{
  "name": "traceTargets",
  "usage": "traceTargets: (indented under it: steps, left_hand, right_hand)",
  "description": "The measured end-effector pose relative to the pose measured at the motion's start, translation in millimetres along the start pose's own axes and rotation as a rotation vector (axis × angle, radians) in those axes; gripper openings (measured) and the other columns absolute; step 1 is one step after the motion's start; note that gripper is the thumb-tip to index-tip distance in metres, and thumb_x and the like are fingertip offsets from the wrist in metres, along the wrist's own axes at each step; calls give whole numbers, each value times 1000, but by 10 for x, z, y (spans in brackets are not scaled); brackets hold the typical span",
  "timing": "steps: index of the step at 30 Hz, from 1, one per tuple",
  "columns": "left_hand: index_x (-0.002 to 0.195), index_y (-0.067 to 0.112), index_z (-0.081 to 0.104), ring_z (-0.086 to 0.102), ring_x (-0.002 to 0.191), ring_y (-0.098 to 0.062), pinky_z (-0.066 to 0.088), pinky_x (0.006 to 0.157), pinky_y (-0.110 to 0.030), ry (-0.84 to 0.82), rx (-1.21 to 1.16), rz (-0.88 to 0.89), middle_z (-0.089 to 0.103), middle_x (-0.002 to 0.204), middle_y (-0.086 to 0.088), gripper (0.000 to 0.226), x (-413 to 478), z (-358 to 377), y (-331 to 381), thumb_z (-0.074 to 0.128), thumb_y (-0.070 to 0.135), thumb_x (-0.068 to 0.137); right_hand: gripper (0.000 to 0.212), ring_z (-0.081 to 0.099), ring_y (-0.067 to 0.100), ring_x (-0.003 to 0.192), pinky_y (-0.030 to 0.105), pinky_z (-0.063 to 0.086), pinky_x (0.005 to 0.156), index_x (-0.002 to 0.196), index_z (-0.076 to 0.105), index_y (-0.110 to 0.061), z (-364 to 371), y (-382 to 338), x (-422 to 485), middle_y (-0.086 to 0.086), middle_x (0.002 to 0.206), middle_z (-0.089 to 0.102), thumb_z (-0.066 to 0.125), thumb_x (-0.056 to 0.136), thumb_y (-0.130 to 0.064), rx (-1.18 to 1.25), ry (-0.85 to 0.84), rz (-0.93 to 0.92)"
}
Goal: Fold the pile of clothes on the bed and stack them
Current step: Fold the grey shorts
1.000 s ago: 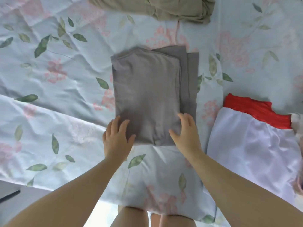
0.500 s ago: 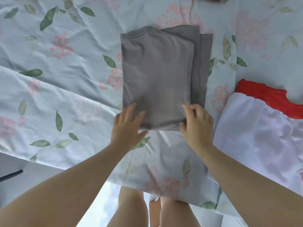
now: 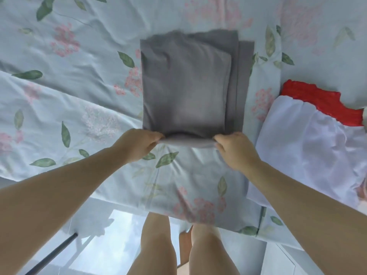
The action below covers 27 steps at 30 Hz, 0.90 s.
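Note:
A grey garment (image 3: 186, 84), folded into a long rectangle, lies on the flowered bedsheet (image 3: 79, 80) in the middle of the view. My left hand (image 3: 137, 143) pinches its near left corner and my right hand (image 3: 234, 149) pinches its near right corner. The near edge is lifted a little and curls up off the sheet between the two hands. To the right lies a folded white garment (image 3: 309, 155) with a red band (image 3: 317, 102) along its far edge.
The bed's near edge runs below my hands, with my bare legs (image 3: 156, 245) and a glossy floor (image 3: 103, 255) under it. A dark rod (image 3: 51, 255) lies on the floor at the lower left.
My hands went from resting flat on the grey garment's near end to pinching its two near corners, and the near edge has lifted. The view has tilted down; the beige garment is out of frame.

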<state>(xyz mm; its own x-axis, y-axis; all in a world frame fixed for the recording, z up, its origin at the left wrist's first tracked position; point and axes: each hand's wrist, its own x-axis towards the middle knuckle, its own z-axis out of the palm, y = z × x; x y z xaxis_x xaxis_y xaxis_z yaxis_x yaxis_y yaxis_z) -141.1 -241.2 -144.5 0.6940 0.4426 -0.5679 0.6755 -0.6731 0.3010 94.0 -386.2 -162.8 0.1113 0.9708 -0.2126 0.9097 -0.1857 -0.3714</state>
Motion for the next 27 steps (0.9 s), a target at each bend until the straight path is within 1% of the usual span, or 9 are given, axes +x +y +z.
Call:
traceTargets:
  steps: [3, 7, 9, 12, 15, 17, 20, 23, 27]
  left_hand:
    - [80, 16, 55, 46, 65, -10, 32, 61, -23, -401, -56, 28, 56, 74, 1, 20, -125, -194, 86, 48, 26, 96]
    - [58, 17, 40, 36, 57, -11, 25, 54, -23, -594, -347, -39, 37, 58, 5, 37, -204, -573, 128, 62, 25, 86]
    - [60, 17, 48, 39, 59, -13, 27, 54, -22, -450, -403, -74, 41, 61, 2, 31, -130, -861, 86, 64, 22, 85]
    - [90, 17, 69, 54, 82, -16, 36, 70, -21, -3, -444, -143, 63, 86, -2, 8, 107, -1194, 20, 64, 22, 87]
    - [126, 27, 59, 50, 113, -16, 34, 91, -22, 373, -537, -277, 59, 125, 2, 32, 383, -1136, -41, 53, 25, 94]
    - [145, 35, 31, 29, 137, -19, 25, 110, -36, 433, -615, -360, 32, 151, 4, 53, 513, -955, -74, 49, 30, 96]
    - [151, 32, 1, 12, 144, -28, 20, 113, -54, 321, -818, -639, 5, 159, 2, 88, 541, -586, -66, 61, 42, 88]
    - [150, 22, 7, 25, 138, -33, 30, 109, -53, 221, -983, -846, 20, 152, -9, 99, 482, -234, -12, 73, 43, 79]
    - [140, 10, 30, 51, 107, -23, 44, 88, -33, 265, -1200, -838, 48, 123, -3, 76, 489, -95, 23, 74, 27, 81]
  right_hand:
    - [34, 44, 19, 59, 32, 28, 55, 63, 39, -15, -275, -149, -120, 3, 60, 42, 50, 95, -18, 203, -720, 231]
    - [29, 39, 16, 63, 29, 26, 58, 66, 44, -9, -601, -192, -105, 3, 66, 40, 59, 89, -14, 477, -1000, 368]
    - [20, 47, 18, 70, 28, 31, 62, 74, 55, -4, -807, -162, 37, 5, 72, 49, 59, 90, -13, 557, -859, 424]
    - [14, 58, 22, 86, 28, 35, 68, 93, 65, -9, -1012, -34, 368, 5, 87, 65, 53, 94, -17, 327, -242, 402]
    - [40, 48, 30, 121, 41, 39, 97, 131, 51, -19, -983, 39, 636, 3, 131, 56, 53, 93, -27, 262, 201, 588]
    - [66, 36, 29, 133, 48, 34, 105, 146, 30, -22, -811, 48, 672, 1, 148, 37, 58, 89, -41, 410, 150, 777]
    - [95, 26, 32, 139, 49, 29, 110, 152, 12, -17, -448, 21, 539, 6, 155, 22, 67, 80, -49, 630, -10, 978]
    - [101, 28, 32, 138, 44, 30, 109, 152, 8, -15, -174, -39, 411, 10, 152, 21, 72, 79, -44, 702, -38, 1065]
    - [80, 49, 27, 123, 36, 41, 102, 143, 30, -8, -72, -89, 432, 9, 139, 46, 75, 79, -26, 983, 87, 1080]
